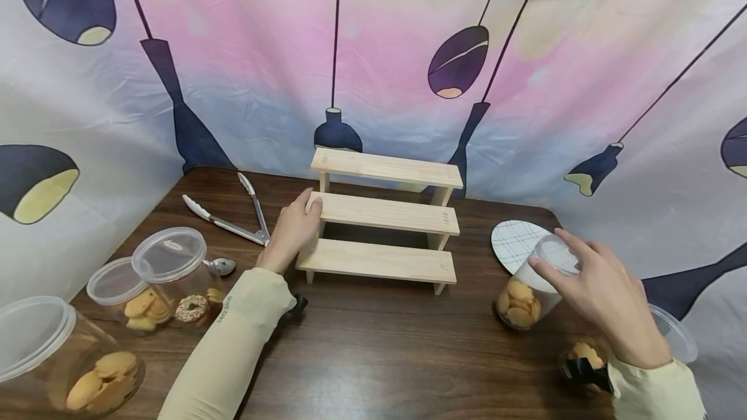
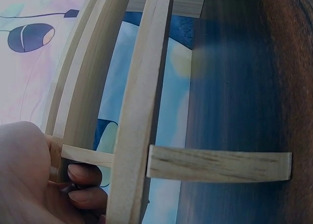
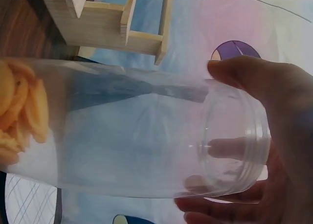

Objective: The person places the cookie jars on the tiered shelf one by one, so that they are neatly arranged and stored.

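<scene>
A three-tier wooden display stand (image 1: 385, 211) stands at the middle of the table. My left hand (image 1: 294, 231) grips the left end of its middle shelf; in the left wrist view, curled fingers (image 2: 87, 197) show under the board. At the right, my right hand (image 1: 609, 297) holds a tall clear plastic jar (image 1: 545, 297) by its lidded top, thumb on one side and fingers on the other. Cookies (image 3: 22, 111) lie in the jar's bottom. The jar leans slightly; whether its base touches the table I cannot tell.
Several lidded jars of cookies, among them a large one (image 1: 43, 342), stand at the left near a spoon (image 1: 223, 267). Open tongs (image 1: 233, 225) lie behind them. A white checked plate (image 1: 513, 242) and another jar (image 1: 671, 332) are at the right. A patterned curtain (image 1: 385, 83) hangs behind.
</scene>
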Motion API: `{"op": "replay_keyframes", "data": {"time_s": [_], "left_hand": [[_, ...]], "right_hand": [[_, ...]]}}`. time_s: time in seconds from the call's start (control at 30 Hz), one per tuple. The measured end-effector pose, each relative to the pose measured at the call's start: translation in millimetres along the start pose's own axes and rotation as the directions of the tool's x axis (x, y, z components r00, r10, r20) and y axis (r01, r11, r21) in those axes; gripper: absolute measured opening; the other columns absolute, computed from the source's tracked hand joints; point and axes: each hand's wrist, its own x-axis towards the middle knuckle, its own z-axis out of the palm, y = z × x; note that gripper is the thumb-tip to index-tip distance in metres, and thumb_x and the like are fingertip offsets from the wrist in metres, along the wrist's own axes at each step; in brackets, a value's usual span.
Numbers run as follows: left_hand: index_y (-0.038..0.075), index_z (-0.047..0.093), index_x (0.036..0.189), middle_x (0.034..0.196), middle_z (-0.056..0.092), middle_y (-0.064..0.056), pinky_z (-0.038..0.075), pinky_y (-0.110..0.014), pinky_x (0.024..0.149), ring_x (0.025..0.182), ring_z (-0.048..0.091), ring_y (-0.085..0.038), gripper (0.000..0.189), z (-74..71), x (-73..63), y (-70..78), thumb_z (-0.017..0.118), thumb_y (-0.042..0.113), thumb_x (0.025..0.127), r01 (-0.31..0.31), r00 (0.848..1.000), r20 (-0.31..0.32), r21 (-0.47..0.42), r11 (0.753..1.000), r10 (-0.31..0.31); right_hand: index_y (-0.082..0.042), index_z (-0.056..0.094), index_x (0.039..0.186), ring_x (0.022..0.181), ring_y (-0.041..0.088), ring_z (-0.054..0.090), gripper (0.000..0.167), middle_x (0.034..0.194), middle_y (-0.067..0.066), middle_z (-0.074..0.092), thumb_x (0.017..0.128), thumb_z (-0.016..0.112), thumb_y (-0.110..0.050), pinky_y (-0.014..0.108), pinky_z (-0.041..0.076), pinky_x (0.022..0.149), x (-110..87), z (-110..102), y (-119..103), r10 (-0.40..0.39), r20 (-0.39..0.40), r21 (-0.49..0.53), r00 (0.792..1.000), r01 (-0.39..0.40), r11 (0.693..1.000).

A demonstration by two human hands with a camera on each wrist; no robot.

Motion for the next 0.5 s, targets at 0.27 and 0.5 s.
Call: {"op": "replay_keyframes", "data": {"time_s": [0.27,0.5], "left_hand": [[0.013,0.026,0.159,0.157,0.036,-0.019,0.029,-0.056,0.115,0.142,0.036,-0.040,0.063,1.3,0.1,0.6,0.030,0.046,0.106,0.002,1.000,0.000,-0.003,1.000,-0.002],[0.011,0.026,0.159,0.157,0.036,-0.020,0.029,-0.056,0.115,0.142,0.036,-0.041,0.063,0.0,0.7,0.6,0.030,0.045,0.106,-0.006,1.000,-0.003,0.002,1.000,0.006]], "right_hand": [[-0.021,0.046,0.151,0.097,0.041,0.056,0.081,0.126,0.027,0.051,0.088,0.058,-0.070,0.052,0.043,0.059,10.2,-11.3,-20.1,-0.003,-0.100,0.061,0.995,0.009,0.998],[-0.022,0.052,0.147,0.100,0.044,0.056,0.077,0.130,0.026,0.053,0.087,0.061,-0.069,0.057,0.044,0.063,32.2,-24.7,-47.1,-0.066,-0.186,0.093,0.980,0.085,0.992]]}}
